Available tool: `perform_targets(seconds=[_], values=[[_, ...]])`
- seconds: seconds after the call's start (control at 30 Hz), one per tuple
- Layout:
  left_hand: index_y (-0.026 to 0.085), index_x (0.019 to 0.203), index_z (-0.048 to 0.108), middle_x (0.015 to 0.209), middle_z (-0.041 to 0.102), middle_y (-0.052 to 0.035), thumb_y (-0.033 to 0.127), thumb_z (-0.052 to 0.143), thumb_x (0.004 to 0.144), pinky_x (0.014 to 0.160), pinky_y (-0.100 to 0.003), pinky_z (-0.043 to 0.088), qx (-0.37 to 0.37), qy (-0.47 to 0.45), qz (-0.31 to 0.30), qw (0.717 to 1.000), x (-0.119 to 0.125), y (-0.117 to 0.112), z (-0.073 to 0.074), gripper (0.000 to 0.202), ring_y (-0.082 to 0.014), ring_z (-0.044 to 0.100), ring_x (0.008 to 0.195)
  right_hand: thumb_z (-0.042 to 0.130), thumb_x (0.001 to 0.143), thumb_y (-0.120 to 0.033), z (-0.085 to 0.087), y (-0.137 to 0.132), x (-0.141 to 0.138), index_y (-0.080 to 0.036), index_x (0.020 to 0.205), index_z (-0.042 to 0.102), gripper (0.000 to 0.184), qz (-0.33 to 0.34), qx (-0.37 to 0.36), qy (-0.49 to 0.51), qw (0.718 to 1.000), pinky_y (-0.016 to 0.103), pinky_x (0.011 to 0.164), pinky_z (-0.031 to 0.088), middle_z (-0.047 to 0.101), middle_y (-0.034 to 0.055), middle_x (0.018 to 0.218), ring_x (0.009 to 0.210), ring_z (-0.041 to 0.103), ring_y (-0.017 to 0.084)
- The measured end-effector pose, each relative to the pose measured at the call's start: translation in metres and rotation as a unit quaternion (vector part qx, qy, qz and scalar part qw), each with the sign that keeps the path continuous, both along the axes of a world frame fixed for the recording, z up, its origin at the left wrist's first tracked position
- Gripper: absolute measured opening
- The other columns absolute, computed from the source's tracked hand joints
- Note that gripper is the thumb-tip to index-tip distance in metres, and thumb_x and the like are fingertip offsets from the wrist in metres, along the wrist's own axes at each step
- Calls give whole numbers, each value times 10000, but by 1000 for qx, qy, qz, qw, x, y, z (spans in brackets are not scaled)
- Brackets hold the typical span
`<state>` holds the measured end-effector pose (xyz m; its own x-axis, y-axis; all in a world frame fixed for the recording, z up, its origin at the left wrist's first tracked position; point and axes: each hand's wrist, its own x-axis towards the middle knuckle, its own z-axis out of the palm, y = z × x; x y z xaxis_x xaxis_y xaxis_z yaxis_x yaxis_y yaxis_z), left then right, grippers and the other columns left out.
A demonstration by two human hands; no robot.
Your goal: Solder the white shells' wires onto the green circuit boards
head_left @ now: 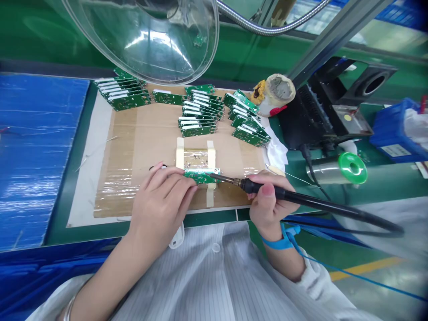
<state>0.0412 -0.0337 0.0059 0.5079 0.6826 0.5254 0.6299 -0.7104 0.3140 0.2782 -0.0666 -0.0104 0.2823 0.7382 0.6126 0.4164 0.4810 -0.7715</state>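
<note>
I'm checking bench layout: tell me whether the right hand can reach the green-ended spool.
Probably, if freed: the right hand holds the soldering iron, but the spool is nearby, with mainly a black cable between.

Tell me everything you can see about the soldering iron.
The soldering iron has a slim dark tip, a brass-coloured collar and a black handle, with a thick black cord curving back behind. The right hand grips it. Its tip points left, over the right end of a green circuit board; actual contact is unclear.
</note>
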Motion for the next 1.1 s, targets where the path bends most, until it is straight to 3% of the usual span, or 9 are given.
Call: perform_targets(seconds=[0.33, 0.53, 0.77, 1.1], values=[[141, 1118, 708, 1051, 828, -67, 16, 714, 1028, 1076, -552, 594, 27, 32, -55, 998, -6, 3, 3, 154, -322, 759, 1102, 642, 1131, -408, 0, -2, -1, -286, 1026, 811, 233, -3, -15, 5, 1000, 322, 457, 492, 653, -29, 619, 488, 596, 149], [158, 1036, 682, 1035, 764, -82, 78, 695, 1054, 938, -428, 624, -31, -21, -25, 999, -1, 4, 5, 83, -277, 740, 1054, 689, 1100, -388, -8, -4, 3, -285, 1006, 805, 182, 5, -11, -4, 1000, 332, 525, 557, 723, -23, 682, 546, 666, 159], [155, 1008, 691, 1147, 719, -125, 134, 642, 1067, 888, -480, 597, -71, 14, 6, 997, 0, 1, 4, 79, -334, 729, 1095, 682, 1088, -348, -13, -4, 5, -276, 1018, 804, 159, 33, -14, -28, 999, 326, 545, 585, 805, -6, 789, 588, 709, 161], [157, 967, 686, 1116, 710, -115, 159, 606, 1059, 863, -458, 573, -77, 47, -1, 996, 1, 6, 13, 122, -297, 713, 1025, 687, 1077, -333, -13, -5, 4, -277, 1028, 810, 145, 48, -31, -44, 997, 318, 533, 597, 808, -6, 791, 550, 686, 154]])
